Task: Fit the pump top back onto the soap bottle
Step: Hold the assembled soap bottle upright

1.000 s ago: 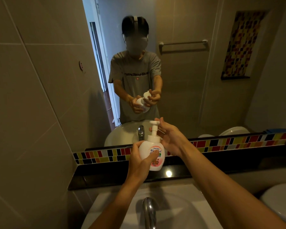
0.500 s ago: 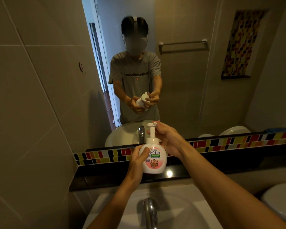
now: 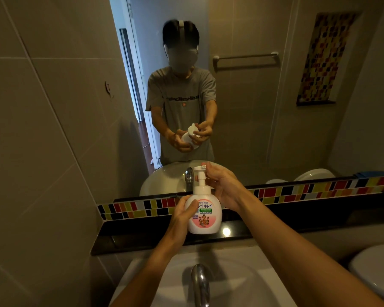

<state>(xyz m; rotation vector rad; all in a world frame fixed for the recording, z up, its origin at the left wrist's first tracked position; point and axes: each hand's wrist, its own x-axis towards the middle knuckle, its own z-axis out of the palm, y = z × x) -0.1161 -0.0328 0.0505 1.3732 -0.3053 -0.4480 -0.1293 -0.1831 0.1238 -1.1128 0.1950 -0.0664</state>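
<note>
A round white soap bottle (image 3: 205, 218) with a pink label is held upright above the black ledge (image 3: 275, 220), in front of the mirror. My left hand (image 3: 181, 216) wraps its left side. The white pump top (image 3: 200, 180) sits on the bottle's neck, nozzle pointing right. My right hand (image 3: 222, 185) curls around the pump's collar and stem from the right, fingers partly hidden behind it. The mirror shows both hands on the bottle from the other side.
A white basin (image 3: 253, 275) with a chrome tap (image 3: 200, 282) lies below the hands. A coloured mosaic strip (image 3: 319, 191) runs under the mirror. A white toilet lid (image 3: 377, 271) is at the right. Tiled wall stands close on the left.
The bottle has come down slightly and turned upright with its label facing me. My right hand has closed in on the pump top, which has turned a little.
</note>
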